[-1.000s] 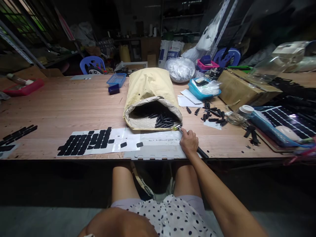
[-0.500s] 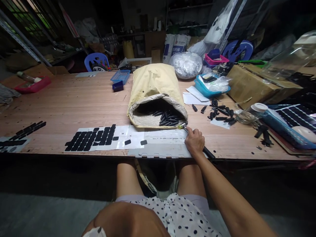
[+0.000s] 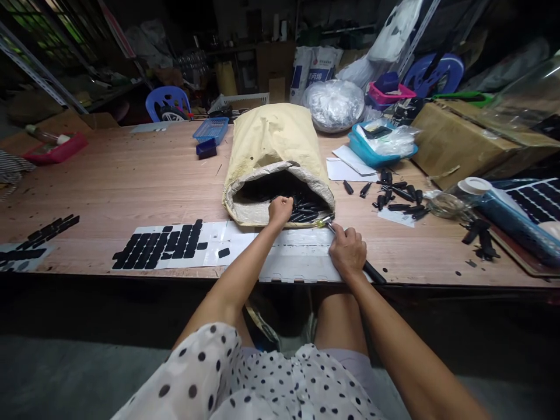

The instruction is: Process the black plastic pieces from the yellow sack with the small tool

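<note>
A pale yellow sack lies on the table with its mouth facing me, holding a pile of slim black plastic pieces. My left hand reaches into the sack's mouth, fingers closed at the left edge of the pile; whatever it holds is hidden. My right hand is wrapped around a black-handled tool with a metal shaft. The tool's shiny, yellowish end rests by the lower right corner of the sack's mouth. Just below the sack lies a grey-white sheet.
To the left, rows of black rounded stickers lie on white backing. Loose black pieces lie at the right, before a cardboard box. A blue basin with plastic bags and a blue basket stand farther back.
My left arm has swung up and forward from near my body, and the hand is now in the sack's mouth. My right hand keeps its grip on the tool in about the same place.
</note>
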Available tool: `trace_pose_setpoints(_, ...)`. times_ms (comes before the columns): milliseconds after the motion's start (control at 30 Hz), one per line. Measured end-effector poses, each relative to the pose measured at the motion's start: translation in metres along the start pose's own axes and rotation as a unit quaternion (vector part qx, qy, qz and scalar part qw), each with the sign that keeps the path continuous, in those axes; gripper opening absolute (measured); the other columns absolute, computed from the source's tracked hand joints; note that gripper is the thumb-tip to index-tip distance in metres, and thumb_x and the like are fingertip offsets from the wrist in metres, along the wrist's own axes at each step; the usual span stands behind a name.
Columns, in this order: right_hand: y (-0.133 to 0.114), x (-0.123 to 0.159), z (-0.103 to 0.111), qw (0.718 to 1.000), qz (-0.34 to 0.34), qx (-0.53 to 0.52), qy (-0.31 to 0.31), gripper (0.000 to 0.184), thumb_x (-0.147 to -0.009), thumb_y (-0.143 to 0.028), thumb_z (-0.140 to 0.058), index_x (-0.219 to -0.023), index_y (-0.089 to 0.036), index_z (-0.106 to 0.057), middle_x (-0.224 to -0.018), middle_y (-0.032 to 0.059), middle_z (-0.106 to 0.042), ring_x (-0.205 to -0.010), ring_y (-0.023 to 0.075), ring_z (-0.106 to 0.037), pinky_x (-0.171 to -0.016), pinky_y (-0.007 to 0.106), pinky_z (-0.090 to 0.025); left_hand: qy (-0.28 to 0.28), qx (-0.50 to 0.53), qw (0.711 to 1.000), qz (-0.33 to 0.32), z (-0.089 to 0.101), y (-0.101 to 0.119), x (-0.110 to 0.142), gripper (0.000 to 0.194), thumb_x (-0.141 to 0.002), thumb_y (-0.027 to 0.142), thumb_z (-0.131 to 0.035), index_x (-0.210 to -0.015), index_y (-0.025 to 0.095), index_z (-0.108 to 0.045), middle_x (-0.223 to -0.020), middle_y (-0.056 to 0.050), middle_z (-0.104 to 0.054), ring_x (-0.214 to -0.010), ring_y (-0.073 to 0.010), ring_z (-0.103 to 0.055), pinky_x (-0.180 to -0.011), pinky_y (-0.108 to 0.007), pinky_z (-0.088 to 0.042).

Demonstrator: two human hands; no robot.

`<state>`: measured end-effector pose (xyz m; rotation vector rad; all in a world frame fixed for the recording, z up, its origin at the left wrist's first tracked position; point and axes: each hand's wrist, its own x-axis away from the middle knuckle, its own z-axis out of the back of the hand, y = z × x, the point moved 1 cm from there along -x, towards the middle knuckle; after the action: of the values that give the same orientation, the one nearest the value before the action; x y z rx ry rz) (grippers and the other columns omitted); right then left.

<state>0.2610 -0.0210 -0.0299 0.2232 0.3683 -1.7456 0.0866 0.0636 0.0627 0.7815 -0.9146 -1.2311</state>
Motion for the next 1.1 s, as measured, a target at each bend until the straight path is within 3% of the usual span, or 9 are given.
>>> trace_pose_setpoints(133, 0.000, 0.001, 0.001, 1.000, 0.000, -0.002, 0.003, 0.036, -0.093, -0.018, -0.045, -0.121, -0.022, -0.066, -0.089, 0.0092, -0.055, -0.084, 0.0217, -0.044, -0.063, 0.031, -0.021, 0.020, -0.088, 0.993, 0.077, -0.015, 0.001, -0.035, 0.010, -0.088, 0.023, -0.062, -0.083, 0.015, -0.066, -0.092, -0.013, -0.065, -0.100, -0.0268, -0.061, -0.090, -0.045, -0.047)
trace_pose_setpoints(300, 0.001, 0.002, 0.002, 1.000, -0.002, -0.004, 0.003, 0.036, -0.093, -0.020, -0.043, -0.122, -0.022, -0.065, -0.090, 0.0095, -0.054, -0.084, 0.0220, -0.043, -0.064, 0.032, -0.022, -0.001, -0.187, 0.977, 0.101, -0.020, 0.002, -0.048, 0.012, -0.078, 0.023, -0.071, -0.087, 0.016, -0.067, -0.101, -0.014, -0.069, -0.105, -0.0299, -0.065, -0.087, -0.045, -0.050)
trace_pose_setpoints(433, 0.000, 0.001, 0.003, 1.000, -0.004, -0.006, -0.002, 0.036, -0.093, -0.021, -0.044, -0.123, -0.022, -0.064, -0.091, 0.0098, -0.053, -0.086, 0.0225, -0.043, -0.065, 0.032, -0.022, 0.006, -0.220, 0.975, 0.034, 0.000, -0.011, -0.027, 0.011, -0.079, 0.025, -0.067, -0.088, 0.018, -0.066, -0.098, -0.010, -0.070, -0.100, -0.0266, -0.065, -0.085, -0.040, -0.050)
trace_pose_setpoints(567, -0.002, 0.000, 0.005, 1.000, -0.011, -0.008, -0.006, 0.037, -0.094, -0.021, -0.042, -0.123, -0.021, -0.064, -0.092, 0.0103, -0.053, -0.086, 0.0229, -0.043, -0.065, 0.032, -0.021, -0.079, -0.227, 0.957, -0.165, 0.021, -0.043, 0.022, 0.010, -0.079, 0.024, -0.066, -0.088, 0.020, -0.067, -0.091, -0.003, -0.069, -0.088, -0.0202, -0.062, -0.081, -0.032, -0.050)
trace_pose_setpoints(633, -0.003, 0.000, 0.006, 1.000, -0.014, -0.010, -0.005, 0.037, -0.094, -0.021, -0.041, -0.123, -0.021, -0.064, -0.092, 0.0104, -0.053, -0.087, 0.0229, -0.043, -0.065, 0.032, -0.021, -0.118, -0.236, 0.938, -0.224, 0.026, -0.063, 0.044, 0.011, -0.078, 0.024, -0.068, -0.089, 0.021, -0.068, -0.090, -0.002, -0.068, -0.089, -0.0202, -0.060, -0.083, -0.033, -0.049)
trace_pose_setpoints(733, -0.003, -0.001, 0.007, 1.000, -0.015, -0.012, -0.006, 0.036, -0.095, -0.022, -0.041, -0.122, -0.021, -0.064, -0.092, 0.0104, -0.053, -0.087, 0.0228, -0.043, -0.065, 0.032, -0.021, -0.131, -0.254, 0.928, -0.238, 0.026, -0.088, 0.061, 0.013, -0.079, 0.025, -0.068, -0.091, 0.022, -0.071, -0.091, -0.003, -0.066, -0.092, -0.0223, -0.057, -0.087, -0.036, -0.047)
trace_pose_setpoints(833, -0.001, -0.002, 0.006, 1.000, -0.019, -0.015, -0.013, 0.035, -0.094, -0.022, -0.043, -0.122, -0.022, -0.064, -0.092, 0.0099, -0.053, -0.086, 0.0222, -0.043, -0.066, 0.031, -0.023, -0.125, -0.240, 0.935, -0.228, 0.023, -0.102, 0.062, 0.015, -0.081, 0.025, -0.069, -0.096, 0.023, -0.073, -0.094, -0.004, -0.065, -0.097, -0.0234, -0.056, -0.092, -0.039, -0.046)
trace_pose_setpoints(967, 0.005, -0.007, 0.008, 0.998, -0.035, -0.049, -0.036, 0.035, -0.092, -0.021, -0.046, -0.121, -0.024, -0.066, -0.094, 0.0090, -0.054, -0.085, 0.0211, -0.043, -0.068, 0.031, -0.026, -0.116, -0.199, 0.948, -0.219, 0.021, -0.107, 0.057, 0.019, -0.079, 0.026, -0.074, -0.098, 0.023, -0.072, -0.095, -0.003, -0.065, -0.098, -0.0233, -0.056, -0.094, -0.038, -0.046)
trace_pose_setpoints(1100, 0.008, -0.004, 0.019, 0.986, -0.068, -0.151, -0.027, 0.035, -0.090, -0.021, -0.047, -0.118, -0.024, -0.067, -0.090, 0.0067, -0.055, -0.084, 0.0211, -0.046, -0.072, 0.031, -0.033, -0.105, -0.176, 0.959, -0.195, 0.019, -0.105, 0.057, 0.018, -0.077, 0.025, -0.076, -0.093, 0.023, -0.071, -0.097, -0.002, -0.065, -0.098, -0.0221, -0.056, -0.092, -0.036, -0.046)
